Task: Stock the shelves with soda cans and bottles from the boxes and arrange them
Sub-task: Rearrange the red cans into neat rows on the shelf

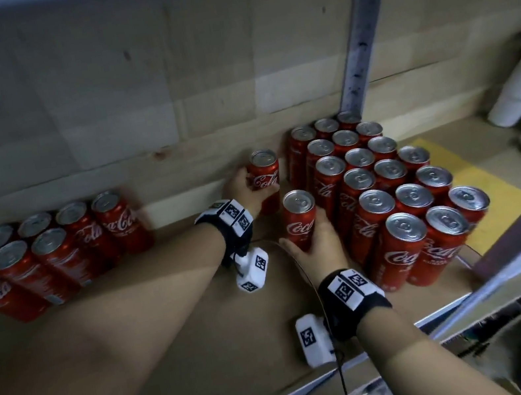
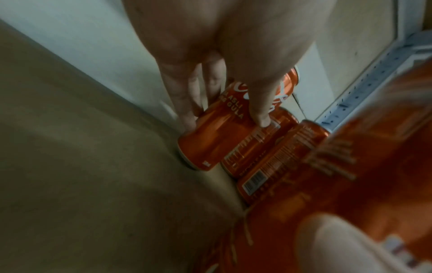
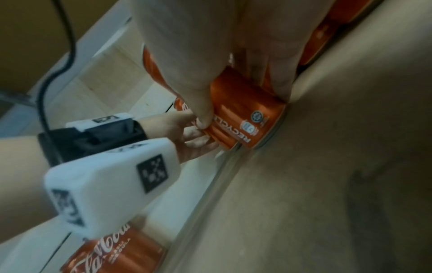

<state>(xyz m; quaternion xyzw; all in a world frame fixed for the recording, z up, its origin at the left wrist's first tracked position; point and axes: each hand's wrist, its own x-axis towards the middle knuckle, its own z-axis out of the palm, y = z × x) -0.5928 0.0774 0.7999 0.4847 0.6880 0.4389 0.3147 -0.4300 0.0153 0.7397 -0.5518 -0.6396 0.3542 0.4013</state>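
Our left hand (image 1: 243, 189) wraps its grip around a slim red aluminium cola can (image 1: 266, 182) standing upright at the back of the brown shelf (image 1: 158, 337), at 12 o'clock. Our right hand (image 1: 317, 243) holds a second red can (image 1: 299, 218), upright just beside the packed block of red cans (image 1: 389, 188) at 2 o'clock. Another cluster of cans (image 1: 42, 249) stands at 9 o'clock.

Twenty-eight red soda cans (image 1: 402, 242) in view, one shelf (image 1: 175, 351)
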